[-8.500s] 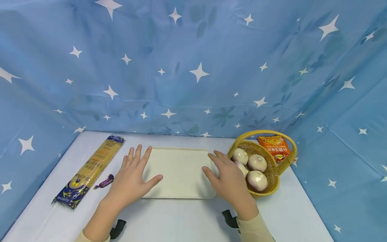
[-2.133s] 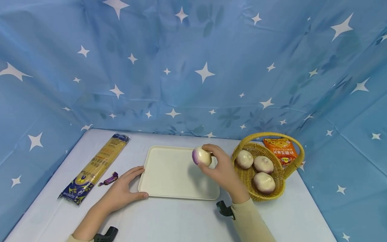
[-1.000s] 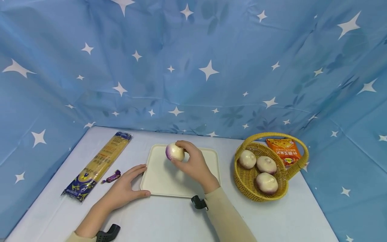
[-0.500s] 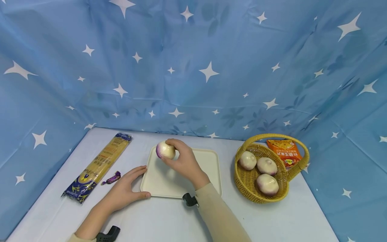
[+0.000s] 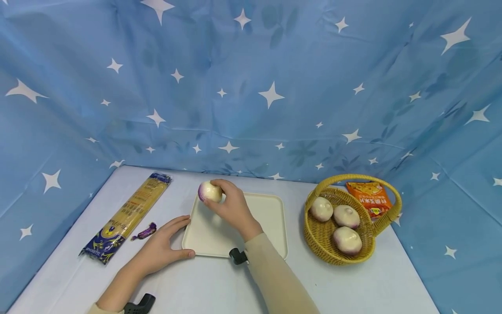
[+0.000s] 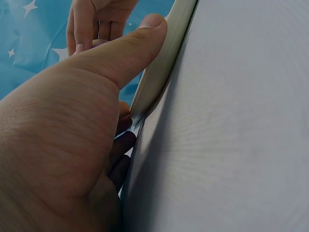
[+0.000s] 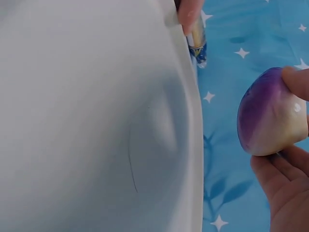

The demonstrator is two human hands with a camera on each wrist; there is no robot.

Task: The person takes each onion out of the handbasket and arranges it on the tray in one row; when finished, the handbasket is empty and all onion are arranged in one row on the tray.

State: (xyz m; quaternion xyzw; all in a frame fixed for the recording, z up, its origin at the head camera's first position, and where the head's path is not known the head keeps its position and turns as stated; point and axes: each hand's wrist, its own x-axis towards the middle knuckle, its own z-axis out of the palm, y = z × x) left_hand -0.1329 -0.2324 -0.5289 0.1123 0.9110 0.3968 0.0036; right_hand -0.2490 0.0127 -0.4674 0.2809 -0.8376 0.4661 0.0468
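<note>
My right hand (image 5: 232, 205) pinches a glossy white-and-purple turnip (image 5: 209, 192) between thumb and fingers, above the tray's far left corner. In the right wrist view the turnip (image 7: 268, 113) is off the tray, purple end turned away from the palm, with a shadow on the tray surface (image 7: 96, 96). At the left end of the cream tray (image 5: 251, 235), my left hand (image 5: 161, 246) rests on the table. Its straight thumb touches the front rim and its fingertips touch the left rim, as the left wrist view shows beside the tray edge (image 6: 157, 77).
A yellow wicker basket (image 5: 313, 242) with a tall handle stands on the right, with 3 turnips inside. Behind it lies an orange snack packet (image 5: 370, 196). To the left are a spaghetti packet (image 5: 129, 213) and a purple wrapped candy (image 5: 145, 231). A starry blue curtain (image 5: 251, 117) surrounds the table.
The right hand took a turnip from the basket and carried it leftward over the tray to its far left corner. The left hand came down to the tray's left edge and stays there.
</note>
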